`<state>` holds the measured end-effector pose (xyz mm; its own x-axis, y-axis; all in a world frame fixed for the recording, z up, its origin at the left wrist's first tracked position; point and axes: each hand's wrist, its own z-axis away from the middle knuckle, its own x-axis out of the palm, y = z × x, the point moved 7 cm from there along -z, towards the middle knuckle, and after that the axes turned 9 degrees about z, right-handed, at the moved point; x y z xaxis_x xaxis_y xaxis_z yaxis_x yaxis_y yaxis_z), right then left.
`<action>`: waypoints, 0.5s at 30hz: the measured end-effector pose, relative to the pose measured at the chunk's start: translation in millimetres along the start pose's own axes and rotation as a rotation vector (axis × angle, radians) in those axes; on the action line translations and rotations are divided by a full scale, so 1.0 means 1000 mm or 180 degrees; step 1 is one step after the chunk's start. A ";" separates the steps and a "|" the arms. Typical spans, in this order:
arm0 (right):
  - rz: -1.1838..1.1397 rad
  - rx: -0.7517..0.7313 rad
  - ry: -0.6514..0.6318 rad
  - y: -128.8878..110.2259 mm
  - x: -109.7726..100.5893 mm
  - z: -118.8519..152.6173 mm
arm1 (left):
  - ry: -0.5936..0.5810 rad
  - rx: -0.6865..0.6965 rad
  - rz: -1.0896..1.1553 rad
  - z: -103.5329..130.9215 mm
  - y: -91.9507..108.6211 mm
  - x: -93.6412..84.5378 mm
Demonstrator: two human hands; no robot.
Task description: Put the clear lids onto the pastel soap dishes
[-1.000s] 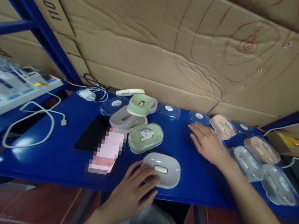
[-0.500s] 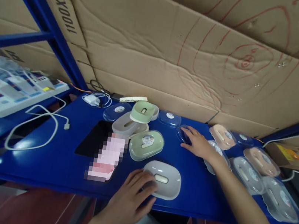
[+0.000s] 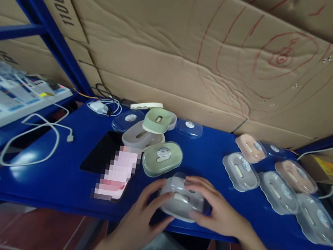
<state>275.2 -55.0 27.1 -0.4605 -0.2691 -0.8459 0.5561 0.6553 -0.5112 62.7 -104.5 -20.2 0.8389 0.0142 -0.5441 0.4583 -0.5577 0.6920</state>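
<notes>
Landmark: grey soap box (image 3: pixel 180 204), taken as reference for all places; it sits at the near edge of the blue surface (image 3: pixel 210 165).
Clear lid (image 3: pixel 190 187): seen on top of the grey soap box, under the right fingers; whether it is seated all round cannot be told.
Left hand (image 3: pixel 139 221): fingers spread, laid against the left end of the grey soap box.
Right hand (image 3: pixel 219 212): fingers spread, laid over the clear lid and the right end of the box.
Green soap box (image 3: pixel 162 158): just behind the grey soap box, apart from it, lidded.
Stacked trays (image 3: pixel 150 129): further behind and to the left, piled unevenly.
Phone (image 3: pixel 117 172): left of the grey soap box, near the left hand.
Lidded boxes (image 3: pixel 276 185): well to the right and behind, in rows.
Risk 1: the box may be pushed off the near edge, since little of the surface is left in front of it.
Risk 2: the lid may be pressed on skewed, one corner left proud, if pressure is uneven.
Risk 3: the phone may be nudged by the left wrist.
</notes>
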 end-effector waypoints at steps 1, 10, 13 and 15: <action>0.0181 -0.0104 0.0009 -0.009 0.008 0.000 | 0.0010 -0.0029 0.0051 0.001 -0.002 0.000; 0.1490 -0.0488 0.0421 -0.031 0.041 0.004 | -0.0329 -0.0195 0.0186 -0.005 -0.005 0.002; 0.1721 -0.0553 0.0426 -0.033 0.043 0.008 | -0.0388 -0.0191 0.0125 -0.005 -0.005 0.004; 0.1877 -0.0565 0.0429 -0.033 0.044 0.011 | -0.0406 -0.0171 0.0097 -0.003 -0.005 0.006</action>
<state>244.4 -95.9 5.3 -0.2011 0.2569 -0.9453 0.6251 0.7767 0.0781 66.2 -99.0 -24.8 0.8102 -0.1094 -0.5759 0.4511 -0.5109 0.7318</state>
